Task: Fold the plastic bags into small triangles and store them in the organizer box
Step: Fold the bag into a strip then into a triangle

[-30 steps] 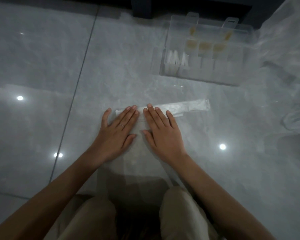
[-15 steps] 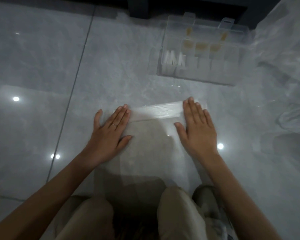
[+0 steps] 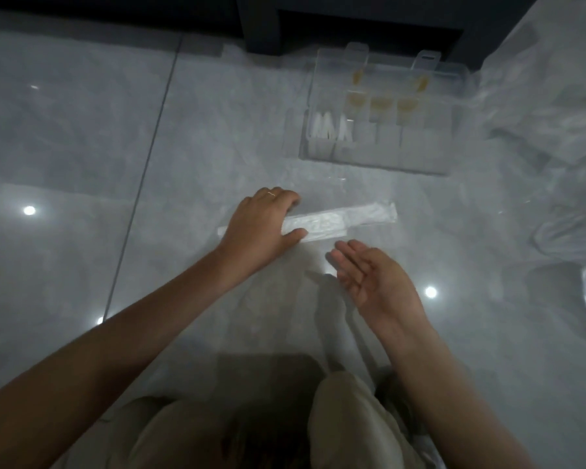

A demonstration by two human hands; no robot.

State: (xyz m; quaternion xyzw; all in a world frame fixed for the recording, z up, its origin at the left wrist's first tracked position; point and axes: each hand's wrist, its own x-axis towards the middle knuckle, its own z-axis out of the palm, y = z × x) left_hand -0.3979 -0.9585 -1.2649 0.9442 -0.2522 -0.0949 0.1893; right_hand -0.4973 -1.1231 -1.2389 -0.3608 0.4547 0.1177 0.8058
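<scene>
A: Kneeling person seen from above, w/ both bare arms reaching out over a glossy grey tile floor [image 3: 82,147]. What's the left hand [image 3: 261,225] doing?

B: It grips the thin clear plastic bag [image 3: 362,214], whose far end is folded into a long narrow strip. Fingers curl over the strip's far edge and the thumb lies on the near edge. The part of the strip under the palm is hidden.

A: And the right hand [image 3: 376,279]?

B: Empty, w/ fingers relaxed and the palm turned inward and up. It's held above the flat part of the bag, near the strip but apart from it.

A: Rest of the bag?

B: Hard to make out. The film is see-through and lies approx. flat toward the knees, its edges blurring into the tile.

A: The box?

B: A clear plastic organizer box [image 3: 427,154] w/ compartments sits beyond the strip. Small white folded triangles [image 3: 329,132] stand in its front left compartment. Yellowish bits [image 3: 381,104] sit further back; can't tell what they are.

A: Anything else?

B: A heap of crumpled clear plastic bags [image 3: 555,106] at right, cut off by the frame edge. Beige trouser knees [image 3: 345,418] at the bottom, also cut off.
</scene>
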